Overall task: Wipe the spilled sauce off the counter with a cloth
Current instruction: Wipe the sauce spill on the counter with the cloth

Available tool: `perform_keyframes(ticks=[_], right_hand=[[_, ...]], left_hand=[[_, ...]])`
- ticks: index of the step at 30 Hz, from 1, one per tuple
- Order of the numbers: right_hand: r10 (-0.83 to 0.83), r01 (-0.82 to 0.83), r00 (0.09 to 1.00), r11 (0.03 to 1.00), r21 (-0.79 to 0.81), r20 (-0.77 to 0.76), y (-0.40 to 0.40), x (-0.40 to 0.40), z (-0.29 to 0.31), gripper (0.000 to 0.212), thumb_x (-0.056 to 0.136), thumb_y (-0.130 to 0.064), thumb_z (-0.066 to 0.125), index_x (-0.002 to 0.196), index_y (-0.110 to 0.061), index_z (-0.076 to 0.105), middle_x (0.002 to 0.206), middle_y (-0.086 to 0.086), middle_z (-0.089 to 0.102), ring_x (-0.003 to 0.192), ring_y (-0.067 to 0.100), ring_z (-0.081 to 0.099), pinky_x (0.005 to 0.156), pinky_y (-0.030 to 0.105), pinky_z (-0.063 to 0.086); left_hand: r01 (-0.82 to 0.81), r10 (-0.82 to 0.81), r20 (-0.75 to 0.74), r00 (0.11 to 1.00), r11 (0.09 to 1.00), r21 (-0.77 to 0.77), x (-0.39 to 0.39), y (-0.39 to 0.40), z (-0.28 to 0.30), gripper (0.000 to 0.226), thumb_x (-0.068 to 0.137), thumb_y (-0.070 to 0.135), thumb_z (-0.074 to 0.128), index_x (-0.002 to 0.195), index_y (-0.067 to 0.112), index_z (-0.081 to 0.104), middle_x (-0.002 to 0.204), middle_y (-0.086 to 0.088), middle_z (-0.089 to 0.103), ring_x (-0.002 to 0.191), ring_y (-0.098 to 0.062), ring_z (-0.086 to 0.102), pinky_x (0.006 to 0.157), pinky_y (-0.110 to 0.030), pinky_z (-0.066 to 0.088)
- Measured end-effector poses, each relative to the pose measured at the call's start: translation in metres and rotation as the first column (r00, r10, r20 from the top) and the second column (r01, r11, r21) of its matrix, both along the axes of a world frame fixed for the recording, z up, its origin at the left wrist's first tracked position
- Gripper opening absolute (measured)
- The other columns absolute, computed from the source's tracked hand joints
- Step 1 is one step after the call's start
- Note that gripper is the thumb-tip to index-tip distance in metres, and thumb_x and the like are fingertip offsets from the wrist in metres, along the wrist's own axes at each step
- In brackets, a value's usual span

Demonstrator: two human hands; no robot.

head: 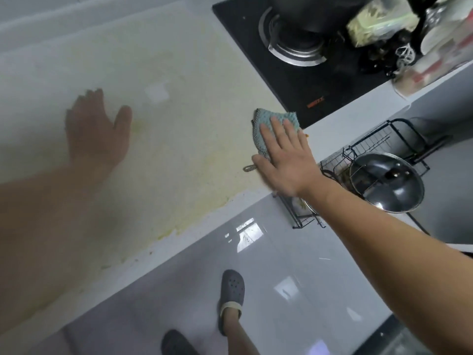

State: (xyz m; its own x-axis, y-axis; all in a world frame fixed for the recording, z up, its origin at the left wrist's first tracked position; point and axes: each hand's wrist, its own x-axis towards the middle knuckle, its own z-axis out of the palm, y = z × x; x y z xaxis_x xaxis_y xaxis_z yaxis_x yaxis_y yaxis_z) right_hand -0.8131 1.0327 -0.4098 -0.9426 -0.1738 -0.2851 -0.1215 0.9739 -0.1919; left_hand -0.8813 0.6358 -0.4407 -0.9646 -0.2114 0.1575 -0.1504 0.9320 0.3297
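Fingers [279, 134] of the right hand [286, 160] lie straight and spread, pressing flat so the palm can drive the wipe; the pale speckled stone tabletop [179, 73] carries a wide yellowish sauce film [179, 149]; left hand [96, 129] rests flat, thumb out, likely bracing; the small teal knitted cloth [276, 121] sits beside the black glass hob [302, 80], at the smear's right edge.
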Motion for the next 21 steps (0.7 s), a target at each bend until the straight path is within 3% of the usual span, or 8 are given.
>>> perform_keyframes(ticks=[2, 8, 15, 19, 21], right_hand=[[-0.034, 0.034, 0.999, 0.999, 0.000, -0.003, -0.021, 0.015, -0.001, 0.077, 0.108, -0.067, 0.021, 0.171, -0.031, -0.005, 0.178, 0.001, -0.017, 0.163, 0.024, -0.020, 0.130, 0.048, -0.015], [0.155, -0.156, 0.986, 0.988, -0.010, -0.056, -0.046, 0.045, -0.009, 0.066, 0.111, -0.058, 0.020, 0.171, -0.035, 0.002, 0.179, -0.005, -0.007, 0.165, 0.022, -0.010, 0.132, 0.048, -0.008], [-0.116, 0.116, 0.990, 0.993, -0.009, -0.083, 0.024, 0.027, -0.002, 0.069, 0.107, -0.056, 0.013, 0.171, -0.031, 0.008, 0.179, -0.003, -0.001, 0.165, 0.021, -0.006, 0.133, 0.045, -0.004], [-0.275, 0.270, 0.960, 0.959, -0.085, -0.052, -0.012, 0.031, -0.001, 0.059, 0.113, -0.045, 0.023, 0.171, -0.034, 0.014, 0.179, -0.005, 0.000, 0.165, 0.021, -0.005, 0.131, 0.047, -0.007], [-0.216, 0.209, 0.975, 0.970, -0.123, -0.054, -0.048, 0.041, 0.004, 0.058, 0.113, -0.039, 0.027, 0.170, -0.032, 0.021, 0.179, -0.004, 0.006, 0.165, 0.023, -0.001, 0.131, 0.049, -0.004]], left_hand=[[0.010, -0.006, -0.058, 0.998, 0.998, 0.063, 0.000, 0.000, 0.001, 0.071, 0.101, 0.052, 0.039, 0.150, 0.001, 0.040, 0.152, -0.025, 0.045, 0.141, -0.041, 0.039, 0.121, -0.050, 0.026], [0.018, 0.028, -0.125, 0.992, 0.936, 0.351, 0.017, 0.004, 0.012, 0.064, 0.098, 0.051, 0.046, 0.150, 0.014, 0.044, 0.146, -0.014, 0.054, 0.135, -0.029, 0.048, 0.117, -0.038, 0.036], [0.171, -0.155, -0.073, 0.985, 0.874, 0.455, 0.083, 0.031, 0.028, 0.058, 0.098, 0.035, 0.059, 0.150, 0.016, 0.042, 0.146, -0.009, 0.055, 0.134, -0.023, 0.050, 0.116, -0.035, 0.036], [0.166, -0.181, -0.028, 0.983, 0.815, 0.554, 0.123, 0.044, 0.040, 0.061, 0.092, 0.050, 0.056, 0.148, 0.029, 0.042, 0.146, 0.004, 0.055, 0.137, -0.011, 0.050, 0.116, -0.041, 0.040], [0.119, -0.154, 0.011, 0.988, 0.802, 0.585, 0.146, 0.043, 0.050, 0.059, 0.092, 0.051, 0.056, 0.147, 0.032, 0.043, 0.146, 0.008, 0.055, 0.137, -0.010, 0.050, 0.115, -0.040, 0.041]])
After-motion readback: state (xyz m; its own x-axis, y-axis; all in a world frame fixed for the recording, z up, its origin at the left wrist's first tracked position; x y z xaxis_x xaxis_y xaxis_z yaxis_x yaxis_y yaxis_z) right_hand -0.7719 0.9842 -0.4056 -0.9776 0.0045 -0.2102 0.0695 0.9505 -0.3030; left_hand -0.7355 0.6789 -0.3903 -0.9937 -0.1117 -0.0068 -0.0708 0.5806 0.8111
